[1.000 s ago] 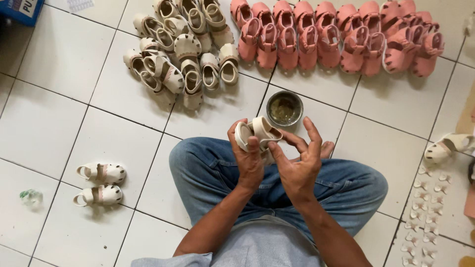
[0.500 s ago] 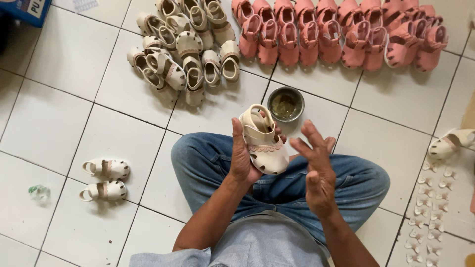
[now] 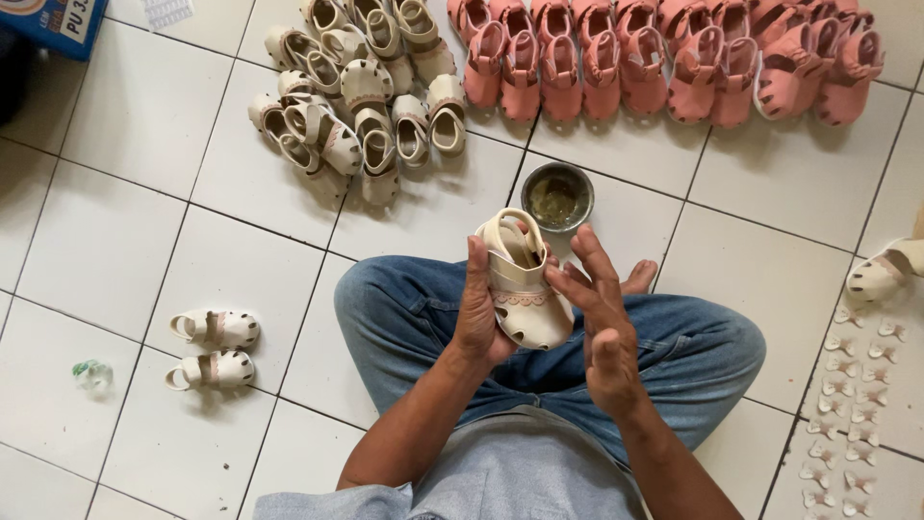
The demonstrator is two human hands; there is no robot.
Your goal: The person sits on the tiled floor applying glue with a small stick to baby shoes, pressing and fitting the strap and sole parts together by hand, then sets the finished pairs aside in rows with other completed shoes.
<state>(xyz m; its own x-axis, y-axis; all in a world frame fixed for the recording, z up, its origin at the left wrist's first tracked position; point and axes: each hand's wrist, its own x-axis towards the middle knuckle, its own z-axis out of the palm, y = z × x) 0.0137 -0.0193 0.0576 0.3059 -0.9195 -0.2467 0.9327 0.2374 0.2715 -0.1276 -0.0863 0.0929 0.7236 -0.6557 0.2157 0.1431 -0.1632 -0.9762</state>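
I sit cross-legged in blue jeans on a white tiled floor. My left hand (image 3: 478,313) grips a small cream sandal (image 3: 523,283) by its side, toe toward me and heel strap pointing away. My right hand (image 3: 599,316) is spread beside it, fingertips touching the sandal's right edge. Just beyond the sandal a small round metal tin (image 3: 557,196) with yellowish glue stands on the floor.
A heap of cream sandals (image 3: 358,91) lies at the upper left, and a row of pink sandals (image 3: 664,58) runs along the top. A finished cream pair (image 3: 213,349) sits at my left. At the right are a single cream sandal (image 3: 884,272) and several small bow ornaments (image 3: 852,404).
The sandal has gone from being pressed between both hands to held upright in my left hand. My right hand has come off it and opened beside it.
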